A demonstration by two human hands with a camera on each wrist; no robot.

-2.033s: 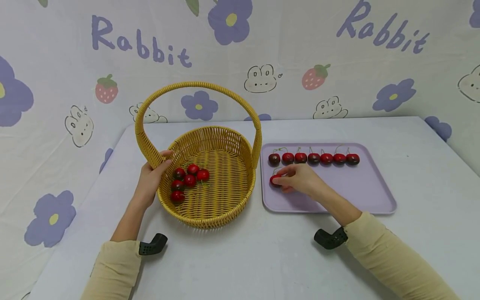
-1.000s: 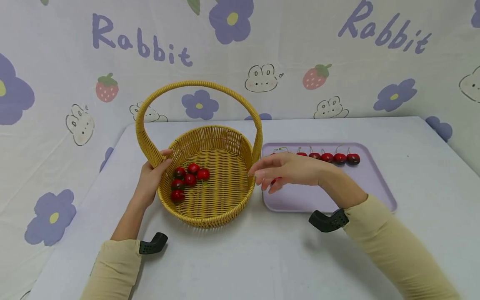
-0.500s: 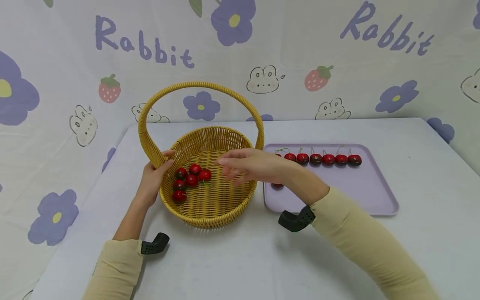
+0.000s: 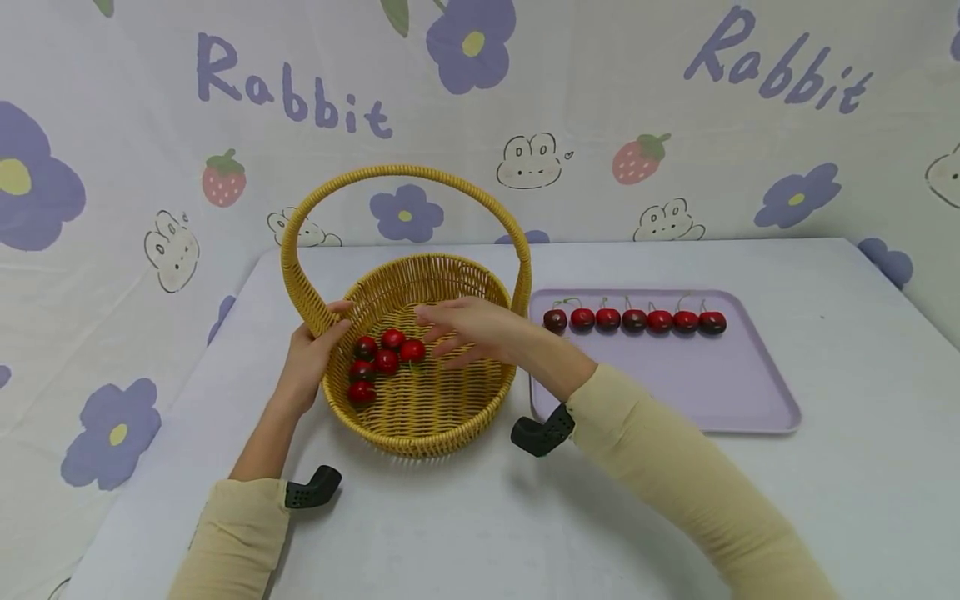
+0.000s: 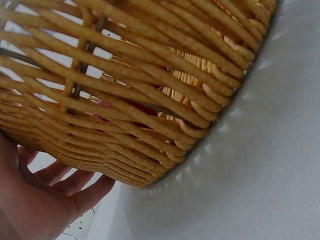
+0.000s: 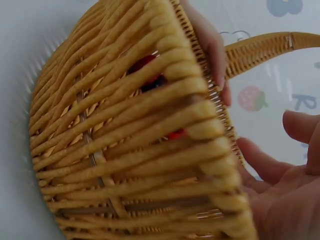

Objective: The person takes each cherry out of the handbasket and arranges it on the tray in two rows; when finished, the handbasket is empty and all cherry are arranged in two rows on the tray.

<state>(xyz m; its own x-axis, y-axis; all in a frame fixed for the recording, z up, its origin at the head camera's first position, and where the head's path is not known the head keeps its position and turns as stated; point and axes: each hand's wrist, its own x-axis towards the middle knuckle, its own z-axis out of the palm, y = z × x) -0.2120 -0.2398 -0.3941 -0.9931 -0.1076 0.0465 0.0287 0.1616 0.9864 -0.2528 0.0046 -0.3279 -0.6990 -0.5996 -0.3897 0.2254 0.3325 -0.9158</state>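
Right now the left hand [image 4: 311, 354] grips the near-left side of the woven basket [image 4: 450, 408], thumb over the rim at the foot of the arched handle [image 4: 401, 172] and fingers curled against the outer wall; the left wrist view shows those fingers [image 5: 75, 187] pressed to the weave low on the outside. The right hand [image 4: 468, 329] hangs over the middle of the basket, palm down, fingers spread and loosely bent. Whether it carries a cherry I cannot tell (the underside of the palm is hidden in the head view, and the right wrist view shows only the heel of the hand [image 6: 285, 200] beside the basket wall). Five cherries [image 4: 386, 361] lie in a cluster on the basket floor toward its left side, just beyond the right hand's fingertips [image 4: 422, 312]. To the right of the basket, touching or nearly touching its wall, sits a lilac tray [image 4: 675, 392] with a row of seven cherries [image 4: 633, 320] lined up along its far edge, stems up. Both stand on a pale table [image 4: 465, 517], backed by a cloth [image 4: 600, 108] printed with flowers, rabbits and strawberries.
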